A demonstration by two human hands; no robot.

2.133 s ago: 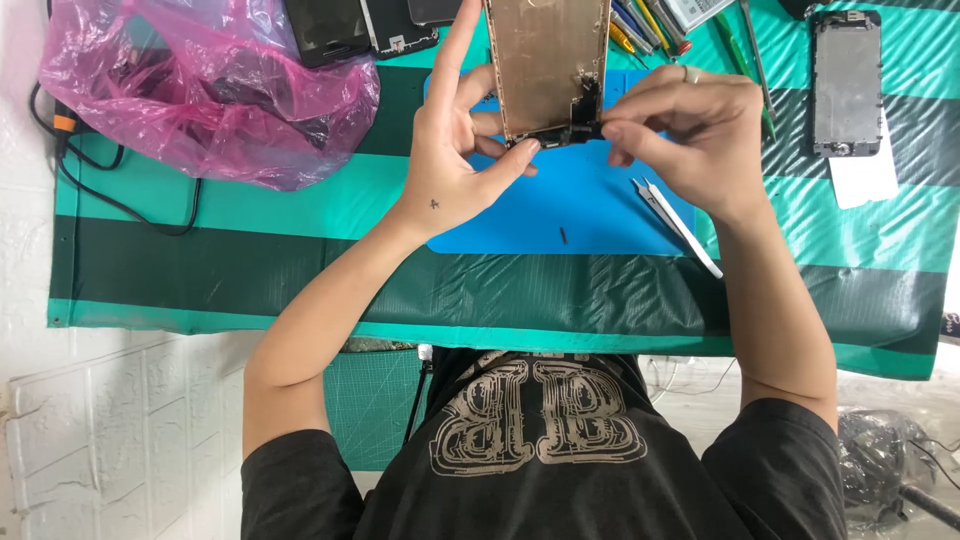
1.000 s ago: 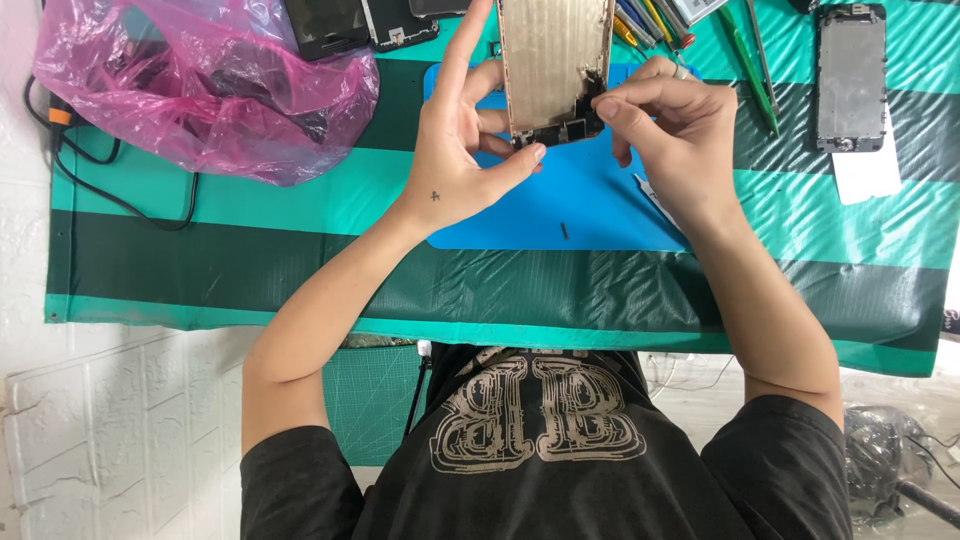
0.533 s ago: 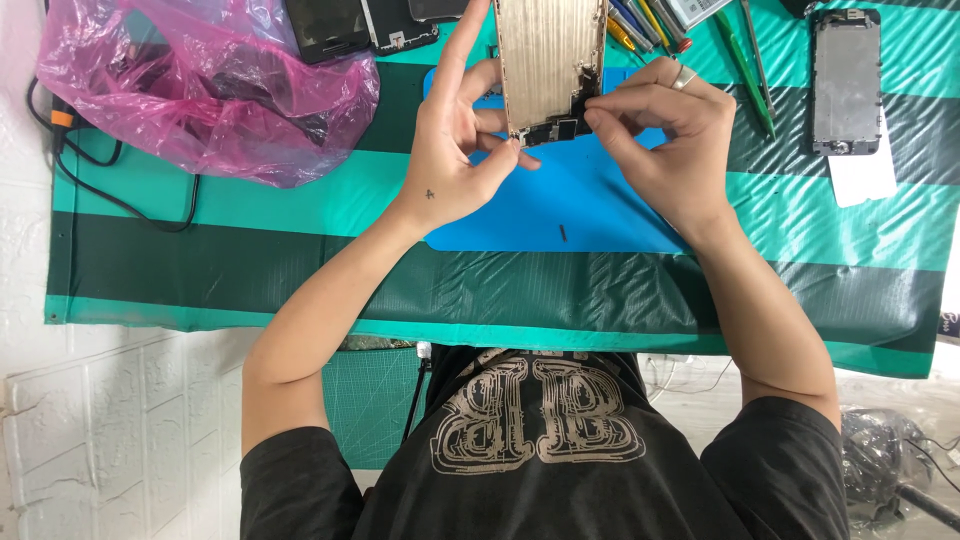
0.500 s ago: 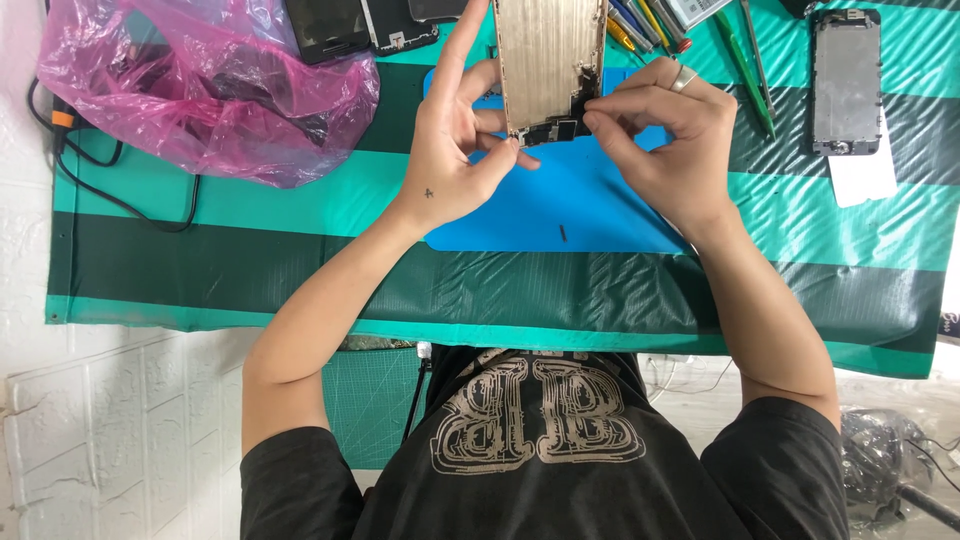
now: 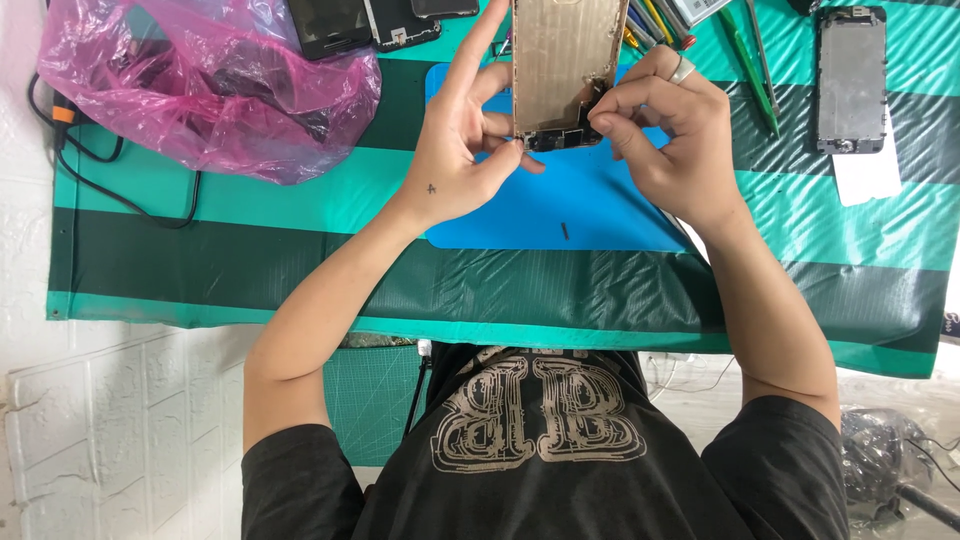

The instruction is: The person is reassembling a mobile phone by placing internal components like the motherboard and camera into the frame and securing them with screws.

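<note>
A gold phone housing (image 5: 565, 60) stands upright over a blue work mat (image 5: 560, 200), its inner side facing me. My left hand (image 5: 465, 150) grips its left edge, thumb and a finger at the lower corner and the index finger stretched up along the side. My right hand (image 5: 670, 140), with a ring on one finger, pinches a small dark part (image 5: 572, 136) at the housing's lower end. A tiny black piece (image 5: 565, 231) lies loose on the mat below.
A green striped sheet (image 5: 250, 260) covers the table. On it are a pink plastic bag (image 5: 210, 90) at the left, a black cable (image 5: 110, 170), dark phones (image 5: 330, 25) at the top, hand tools (image 5: 745, 60), and a bare phone frame (image 5: 850, 80) at the right.
My right hand has moved in from the housing's right side and closed its fingertips on the lower end. The housing has shifted slightly upward. My left hand keeps its grip.
</note>
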